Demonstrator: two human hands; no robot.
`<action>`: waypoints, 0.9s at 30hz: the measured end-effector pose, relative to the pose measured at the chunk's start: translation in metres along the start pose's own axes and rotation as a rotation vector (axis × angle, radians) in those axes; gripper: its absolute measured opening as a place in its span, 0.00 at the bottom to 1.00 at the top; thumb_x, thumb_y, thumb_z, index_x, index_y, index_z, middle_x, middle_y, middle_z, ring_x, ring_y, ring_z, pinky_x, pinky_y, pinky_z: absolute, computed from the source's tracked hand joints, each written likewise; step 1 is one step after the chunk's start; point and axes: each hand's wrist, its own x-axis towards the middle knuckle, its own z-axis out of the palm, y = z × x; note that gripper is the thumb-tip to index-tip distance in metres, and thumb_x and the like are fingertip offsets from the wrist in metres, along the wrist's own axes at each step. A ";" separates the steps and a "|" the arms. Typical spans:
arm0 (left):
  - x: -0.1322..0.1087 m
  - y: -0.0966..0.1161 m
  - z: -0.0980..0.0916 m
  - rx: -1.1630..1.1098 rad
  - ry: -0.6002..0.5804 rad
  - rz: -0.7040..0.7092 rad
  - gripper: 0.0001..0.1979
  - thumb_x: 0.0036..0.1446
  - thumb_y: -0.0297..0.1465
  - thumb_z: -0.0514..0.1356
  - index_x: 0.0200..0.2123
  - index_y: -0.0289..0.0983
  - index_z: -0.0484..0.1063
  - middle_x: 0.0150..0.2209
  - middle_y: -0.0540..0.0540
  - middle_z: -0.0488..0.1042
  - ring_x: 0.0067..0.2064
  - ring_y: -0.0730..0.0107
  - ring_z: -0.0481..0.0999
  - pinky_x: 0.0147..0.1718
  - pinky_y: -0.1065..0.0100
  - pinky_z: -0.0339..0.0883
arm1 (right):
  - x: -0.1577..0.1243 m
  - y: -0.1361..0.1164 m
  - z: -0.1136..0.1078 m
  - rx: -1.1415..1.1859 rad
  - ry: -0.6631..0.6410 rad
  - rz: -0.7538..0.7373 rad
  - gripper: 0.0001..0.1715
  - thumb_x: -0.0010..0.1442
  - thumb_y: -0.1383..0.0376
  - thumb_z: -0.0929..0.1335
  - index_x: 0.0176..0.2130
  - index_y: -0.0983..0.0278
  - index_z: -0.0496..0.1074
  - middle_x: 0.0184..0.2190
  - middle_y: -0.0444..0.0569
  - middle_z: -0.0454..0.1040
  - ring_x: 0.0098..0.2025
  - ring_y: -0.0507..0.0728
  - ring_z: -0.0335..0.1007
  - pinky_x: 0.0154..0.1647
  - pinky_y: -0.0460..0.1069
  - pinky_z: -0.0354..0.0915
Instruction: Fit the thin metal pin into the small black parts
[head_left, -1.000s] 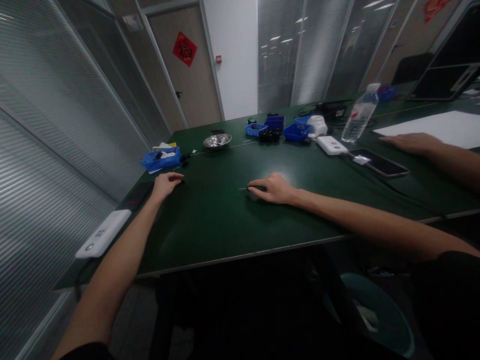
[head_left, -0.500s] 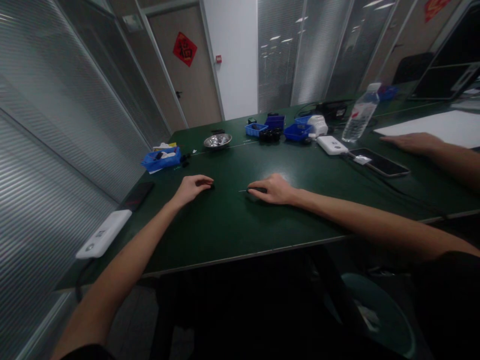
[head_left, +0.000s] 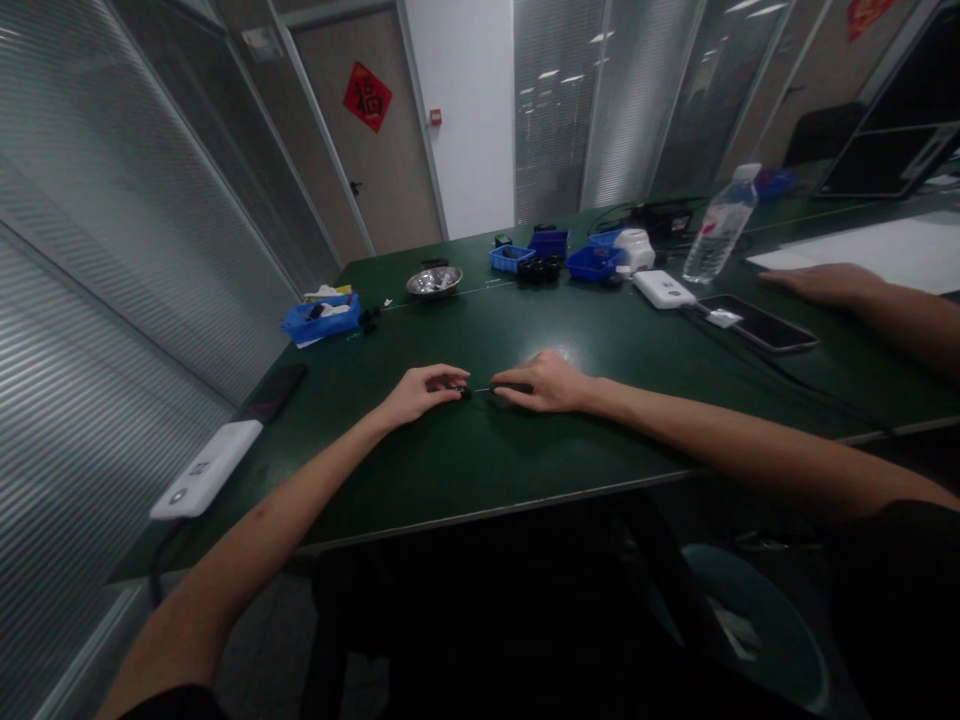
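Note:
My right hand [head_left: 553,382] rests low over the green table [head_left: 450,480], its fingers wrapped round the dark handle of a small screwdriver [head_left: 513,387]. The thin metal shaft points left. Facing it, my left hand [head_left: 417,394] pinches a small black part [head_left: 466,393] between thumb and fingers. The shaft's tip is at or very near this part; whether it touches, I cannot tell. The part's exact kind is too small to make out, and the fingers hide some of it.
A shiny metal bowl [head_left: 434,282] stands beyond my hands. Blue trays [head_left: 595,264] and a blue basket [head_left: 322,318] hold small items. To the right are a water bottle [head_left: 720,228], a phone [head_left: 765,323], a white power bank [head_left: 664,289] and another person's hand [head_left: 832,284].
My left hand has moved right with the black part, up to the screwdriver's tip. My right hand has hardly moved.

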 end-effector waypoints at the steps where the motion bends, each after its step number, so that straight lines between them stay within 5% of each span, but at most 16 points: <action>1: 0.000 0.000 0.000 -0.008 0.001 -0.001 0.21 0.65 0.37 0.67 0.60 0.39 0.77 0.54 0.40 0.81 0.53 0.59 0.80 0.52 0.58 0.74 | 0.000 0.000 0.000 -0.005 0.003 -0.006 0.27 0.77 0.52 0.61 0.55 0.64 0.82 0.38 0.52 0.86 0.30 0.54 0.79 0.32 0.49 0.62; 27: 0.003 -0.002 0.011 -0.137 -0.061 0.002 0.15 0.67 0.37 0.66 0.53 0.39 0.83 0.52 0.41 0.83 0.54 0.58 0.81 0.57 0.55 0.72 | 0.001 -0.004 0.002 -0.104 0.012 -0.162 0.27 0.79 0.53 0.59 0.60 0.65 0.78 0.34 0.51 0.82 0.31 0.53 0.74 0.30 0.47 0.59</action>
